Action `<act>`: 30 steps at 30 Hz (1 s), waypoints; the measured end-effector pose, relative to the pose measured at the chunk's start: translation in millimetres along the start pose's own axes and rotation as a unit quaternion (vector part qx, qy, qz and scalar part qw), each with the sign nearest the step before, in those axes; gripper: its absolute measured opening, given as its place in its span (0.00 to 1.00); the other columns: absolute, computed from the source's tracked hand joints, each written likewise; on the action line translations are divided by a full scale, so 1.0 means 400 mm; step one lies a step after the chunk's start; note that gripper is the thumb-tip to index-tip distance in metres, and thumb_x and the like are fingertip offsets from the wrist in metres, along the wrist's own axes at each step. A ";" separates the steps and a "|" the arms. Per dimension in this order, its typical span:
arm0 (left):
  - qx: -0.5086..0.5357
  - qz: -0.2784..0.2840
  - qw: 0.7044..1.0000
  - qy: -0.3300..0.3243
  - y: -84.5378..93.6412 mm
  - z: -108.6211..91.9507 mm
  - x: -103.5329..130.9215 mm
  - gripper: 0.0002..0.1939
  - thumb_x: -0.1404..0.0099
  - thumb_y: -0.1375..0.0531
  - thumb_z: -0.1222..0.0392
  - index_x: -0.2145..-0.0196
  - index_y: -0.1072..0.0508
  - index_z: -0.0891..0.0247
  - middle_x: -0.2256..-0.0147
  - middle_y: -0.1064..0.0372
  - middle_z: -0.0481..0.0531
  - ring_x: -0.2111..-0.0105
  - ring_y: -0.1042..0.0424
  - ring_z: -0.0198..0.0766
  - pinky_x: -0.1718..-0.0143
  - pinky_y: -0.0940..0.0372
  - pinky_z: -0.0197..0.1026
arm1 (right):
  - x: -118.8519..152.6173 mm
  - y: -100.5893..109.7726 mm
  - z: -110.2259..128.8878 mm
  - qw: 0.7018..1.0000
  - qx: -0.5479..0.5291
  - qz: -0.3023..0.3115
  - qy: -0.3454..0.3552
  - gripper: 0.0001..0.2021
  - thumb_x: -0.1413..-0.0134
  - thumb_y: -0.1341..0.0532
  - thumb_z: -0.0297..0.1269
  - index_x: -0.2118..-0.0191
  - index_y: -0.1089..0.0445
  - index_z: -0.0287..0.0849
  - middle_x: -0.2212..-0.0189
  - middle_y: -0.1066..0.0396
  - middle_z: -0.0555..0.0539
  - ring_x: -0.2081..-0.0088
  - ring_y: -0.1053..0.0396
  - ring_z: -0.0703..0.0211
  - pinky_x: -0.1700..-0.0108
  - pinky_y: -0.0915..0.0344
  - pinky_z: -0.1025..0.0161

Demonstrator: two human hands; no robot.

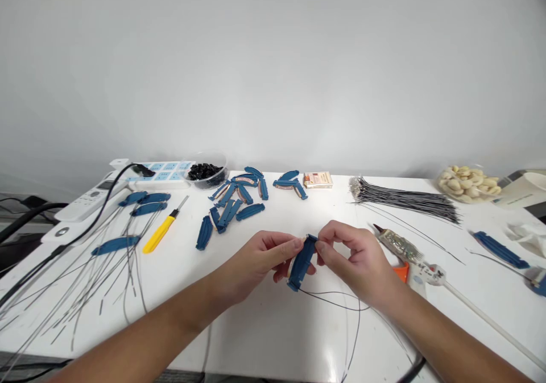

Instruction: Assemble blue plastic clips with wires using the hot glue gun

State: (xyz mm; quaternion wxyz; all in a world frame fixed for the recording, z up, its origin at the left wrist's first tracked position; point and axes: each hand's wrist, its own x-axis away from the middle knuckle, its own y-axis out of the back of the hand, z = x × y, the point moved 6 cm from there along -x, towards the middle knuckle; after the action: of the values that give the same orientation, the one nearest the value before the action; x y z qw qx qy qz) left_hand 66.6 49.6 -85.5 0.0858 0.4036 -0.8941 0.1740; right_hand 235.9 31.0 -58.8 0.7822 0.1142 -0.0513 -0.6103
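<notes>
Near the middle front of the white table, a blue curved piece (pixel 302 262) is held tilted above the surface. My left hand (pixel 273 253) grips its left side between thumb and fingers. At its upper right end, my right hand (pixel 352 255) pinches with thumb and index finger; whether a wire is between these fingertips is too small to tell. Thin dark wires (pixel 330 300) run from the piece's lower end to the right, below my right hand. Several similar blue pieces (pixel 230 213) lie behind my left hand.
A yellow screwdriver (pixel 160 234), wired blue pieces (pixel 115 245) and a power strip (pixel 160 171) are left. Tubs of black bits (pixel 205 171) and pale pieces (pixel 467 183) stand behind. A wire bundle (pixel 405 198) and glue gun (pixel 420 270) lie right.
</notes>
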 end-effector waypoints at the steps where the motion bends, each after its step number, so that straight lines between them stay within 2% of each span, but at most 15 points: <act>1: 0.000 -0.001 1.000 -0.005 -0.001 -0.002 0.000 0.21 0.25 0.39 0.44 0.52 0.15 0.64 0.64 0.18 0.57 0.74 0.37 0.30 0.74 0.45 0.34 | -0.001 0.000 -0.001 1.000 -0.004 0.000 -0.002 0.10 0.32 0.40 0.36 0.67 0.29 0.44 0.72 0.26 0.50 0.67 0.29 0.56 0.62 0.34 0.58; 5: -0.006 -0.010 1.000 -0.025 -0.002 -0.010 -0.003 0.21 0.25 0.39 0.44 0.53 0.15 0.65 0.64 0.18 0.58 0.74 0.37 0.31 0.75 0.44 0.34 | -0.004 -0.001 -0.006 0.998 -0.059 0.009 -0.028 0.12 0.30 0.43 0.38 0.66 0.29 0.44 0.72 0.25 0.49 0.68 0.29 0.57 0.63 0.34 0.59; 7: -0.013 -0.021 0.999 -0.025 0.001 -0.011 -0.004 0.22 0.26 0.38 0.43 0.55 0.15 0.66 0.64 0.18 0.59 0.74 0.36 0.32 0.75 0.44 0.34 | -0.006 -0.001 -0.014 0.995 -0.085 0.014 -0.059 0.15 0.29 0.45 0.39 0.68 0.29 0.43 0.76 0.27 0.50 0.71 0.31 0.58 0.64 0.35 0.59; 10: -0.017 -0.031 0.999 -0.024 0.006 -0.013 -0.004 0.22 0.26 0.38 0.43 0.55 0.16 0.66 0.63 0.18 0.60 0.74 0.36 0.32 0.75 0.45 0.35 | -0.009 0.001 -0.027 0.990 -0.102 0.020 -0.099 0.18 0.29 0.47 0.40 0.69 0.27 0.42 0.85 0.34 0.53 0.79 0.39 0.62 0.69 0.39 0.61; 12: -0.017 -0.031 0.999 -0.028 0.007 -0.015 -0.004 0.22 0.26 0.38 0.43 0.54 0.16 0.65 0.63 0.18 0.59 0.74 0.36 0.31 0.74 0.45 0.35 | -0.010 -0.001 -0.035 0.985 -0.123 0.028 -0.118 0.18 0.30 0.47 0.40 0.69 0.27 0.42 0.88 0.39 0.55 0.82 0.45 0.64 0.73 0.44 0.63; 15: -0.021 -0.031 0.999 -0.038 0.008 -0.018 -0.003 0.21 0.27 0.37 0.44 0.55 0.16 0.65 0.64 0.18 0.59 0.74 0.36 0.32 0.75 0.44 0.35 | -0.011 -0.005 -0.049 0.971 -0.181 0.031 -0.151 0.14 0.35 0.44 0.39 0.71 0.29 0.42 0.87 0.43 0.57 0.83 0.52 0.67 0.78 0.55 0.64; 18: -0.032 -0.034 0.998 -0.046 0.007 -0.022 -0.002 0.21 0.28 0.36 0.44 0.55 0.16 0.66 0.65 0.18 0.59 0.74 0.37 0.32 0.74 0.43 0.35 | -0.010 -0.011 -0.053 0.958 -0.229 0.032 -0.171 0.12 0.38 0.40 0.39 0.72 0.29 0.41 0.85 0.46 0.58 0.82 0.56 0.69 0.78 0.61 0.65; 21: -0.042 -0.032 0.997 -0.050 0.006 -0.026 -0.001 0.20 0.27 0.36 0.44 0.54 0.16 0.65 0.64 0.18 0.58 0.74 0.37 0.32 0.74 0.42 0.35 | -0.011 -0.013 -0.048 0.953 -0.249 0.032 -0.171 0.12 0.38 0.38 0.40 0.72 0.29 0.40 0.86 0.47 0.58 0.81 0.57 0.69 0.77 0.62 0.65; 24: -0.045 -0.034 0.997 -0.057 0.005 -0.028 0.001 0.19 0.27 0.36 0.45 0.54 0.16 0.64 0.63 0.17 0.58 0.73 0.37 0.32 0.74 0.42 0.34 | -0.011 -0.016 -0.048 0.938 -0.285 0.040 -0.190 0.15 0.35 0.40 0.42 0.72 0.28 0.39 0.87 0.49 0.59 0.81 0.58 0.69 0.77 0.64 0.64; 30: -0.056 -0.039 0.996 -0.065 0.010 -0.024 0.001 0.21 0.29 0.35 0.44 0.50 0.16 0.63 0.63 0.17 0.59 0.73 0.35 0.33 0.74 0.41 0.35 | -0.009 -0.031 -0.056 0.910 -0.331 0.086 -0.237 0.21 0.33 0.42 0.44 0.79 0.41 0.44 0.87 0.55 0.60 0.82 0.61 0.68 0.77 0.64 0.62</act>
State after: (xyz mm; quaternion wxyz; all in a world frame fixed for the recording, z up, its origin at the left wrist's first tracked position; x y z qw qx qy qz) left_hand 63.5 55.4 -77.7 0.0564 0.4433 -0.8897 0.0939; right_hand 228.3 34.3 -83.2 0.7896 -0.3036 -0.0397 -0.5317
